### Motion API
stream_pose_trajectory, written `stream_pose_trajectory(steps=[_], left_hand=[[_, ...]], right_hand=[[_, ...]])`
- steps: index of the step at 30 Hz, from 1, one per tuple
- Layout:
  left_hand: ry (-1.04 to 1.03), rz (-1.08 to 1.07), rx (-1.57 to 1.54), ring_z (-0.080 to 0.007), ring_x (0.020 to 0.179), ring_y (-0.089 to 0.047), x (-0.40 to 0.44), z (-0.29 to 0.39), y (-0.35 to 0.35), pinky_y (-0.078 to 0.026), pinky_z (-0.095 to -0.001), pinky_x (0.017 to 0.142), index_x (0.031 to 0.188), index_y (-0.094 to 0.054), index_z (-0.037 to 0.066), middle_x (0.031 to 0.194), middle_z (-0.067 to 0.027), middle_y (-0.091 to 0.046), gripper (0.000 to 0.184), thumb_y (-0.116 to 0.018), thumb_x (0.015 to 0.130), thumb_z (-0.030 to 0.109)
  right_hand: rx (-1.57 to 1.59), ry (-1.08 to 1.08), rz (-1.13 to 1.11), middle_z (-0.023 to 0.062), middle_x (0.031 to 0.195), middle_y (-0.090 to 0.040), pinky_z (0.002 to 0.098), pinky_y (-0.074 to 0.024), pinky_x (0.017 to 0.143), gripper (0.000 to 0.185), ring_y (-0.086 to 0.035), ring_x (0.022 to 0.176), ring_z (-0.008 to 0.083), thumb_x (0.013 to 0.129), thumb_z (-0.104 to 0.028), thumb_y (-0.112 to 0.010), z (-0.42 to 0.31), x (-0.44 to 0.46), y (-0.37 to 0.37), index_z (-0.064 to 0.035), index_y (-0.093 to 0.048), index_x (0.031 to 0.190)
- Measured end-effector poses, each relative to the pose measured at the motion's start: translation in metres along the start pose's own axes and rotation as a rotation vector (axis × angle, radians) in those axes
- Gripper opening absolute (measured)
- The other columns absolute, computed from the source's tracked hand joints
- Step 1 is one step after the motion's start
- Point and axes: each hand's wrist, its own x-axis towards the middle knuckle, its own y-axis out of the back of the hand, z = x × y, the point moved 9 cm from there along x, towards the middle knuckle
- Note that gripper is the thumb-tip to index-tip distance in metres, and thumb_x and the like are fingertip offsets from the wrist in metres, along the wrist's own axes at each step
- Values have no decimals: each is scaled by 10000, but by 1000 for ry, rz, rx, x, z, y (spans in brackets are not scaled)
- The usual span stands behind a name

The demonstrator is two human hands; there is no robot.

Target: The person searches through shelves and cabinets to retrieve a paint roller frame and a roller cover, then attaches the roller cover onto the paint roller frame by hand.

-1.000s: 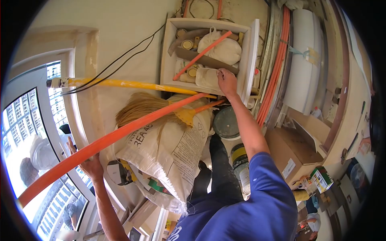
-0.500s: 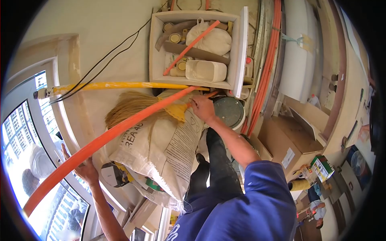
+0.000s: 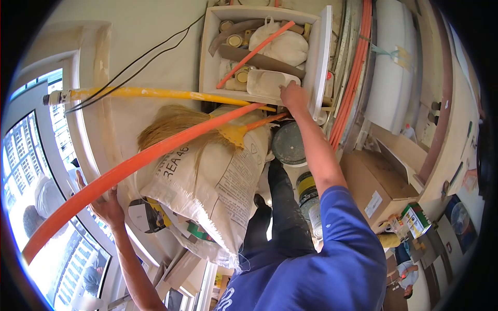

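Note:
A long orange pipe point(image 3: 140, 159) slants across the view, and my left hand point(image 3: 106, 207) is around it from below, fingers beyond it and thumb on the near side. My right hand point(image 3: 294, 98) reaches over the front wall of a white box point(image 3: 208, 57), fingers curled at the corner of a white plastic tub point(image 3: 264, 84). What they grip there is hidden. A straw broom point(image 3: 233, 133) with a yellow head and orange handle lies on a white woven sack point(image 3: 207, 176), apart from both hands. A yellow pole point(image 3: 155, 94) lies behind the pipe.
The box also holds a white plastic bag point(image 3: 277, 46) and a thin orange strip point(image 3: 254, 54). A lidded bucket point(image 3: 293, 144) stands below my right forearm. Orange pipes point(image 3: 355, 78), a white roll point(image 3: 389, 67) and a cardboard box point(image 3: 373, 179) are at right; a window point(image 3: 31, 155) at left.
My right hand has let go of the broom handle and moved up and right to the tub in the box. My left hand stays at the pipe. The view has shifted slightly.

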Motion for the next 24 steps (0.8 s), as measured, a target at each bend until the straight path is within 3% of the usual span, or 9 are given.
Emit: stream_pose_trajectory(steps=[3, 5, 11, 15, 18, 24], left_hand=[[74, 12, -100, -359, 1397, -388, -2, -1, 0, -253, -506, 1174, 1416, -503, 58, 1522, -109, -459, 775, -823, 779, 363], [16, 12, -51, -360, 1400, -386, -1, -5, 0, -252, -500, 1177, 1413, -507, 56, 1520, -113, -462, 768, -828, 776, 341], [-8, 27, -48, -364, 1416, -368, 0, -2, 3, -250, -499, 1181, 1440, -477, 49, 1516, -132, -460, 791, -824, 786, 328], [56, 5, 28, -368, 1424, -355, -5, -12, 1, -257, -498, 1178, 1459, -451, 37, 1515, -159, -449, 817, -820, 791, 326], [81, 15, 26, -374, 1429, -352, -7, -17, 0, -282, -538, 1160, 1477, -439, 84, 1538, -140, -424, 852, -827, 779, 383], [169, 16, 61, -367, 1433, -350, -12, -26, 0, -296, -509, 1154, 1496, -408, 66, 1542, -166, -403, 887, -829, 777, 371]], right_hand=[[-60, 47, -68, 239, 966, -715, 457, -562, 828, 268, -703, 908, 398, 904, -191, -580, 2, 14, -24, 27, -651, 1043], [-129, 112, -107, 251, 1000, -711, 456, -562, 844, 250, -701, 935, 392, 889, -145, -563, 2, 18, -34, 34, -655, 1039], [60, 100, 20, 285, 955, -697, 497, -543, 831, 220, -681, 939, 434, 870, -91, -538, 32, 13, -22, 58, -634, 999], [119, 73, 20, 301, 896, -686, 521, -524, 830, 222, -668, 904, 462, 881, -96, -523, 38, -10, 4, 74, -614, 993], [176, 78, 86, 310, 881, -679, 532, -515, 829, 247, -661, 885, 471, 906, -113, -498, 34, -28, 26, 80, -605, 1017], [340, 87, 211, 321, 882, -661, 553, -499, 823, 286, -638, 872, 493, 952, -161, -469, 35, -59, 53, 70, -601, 1057]])
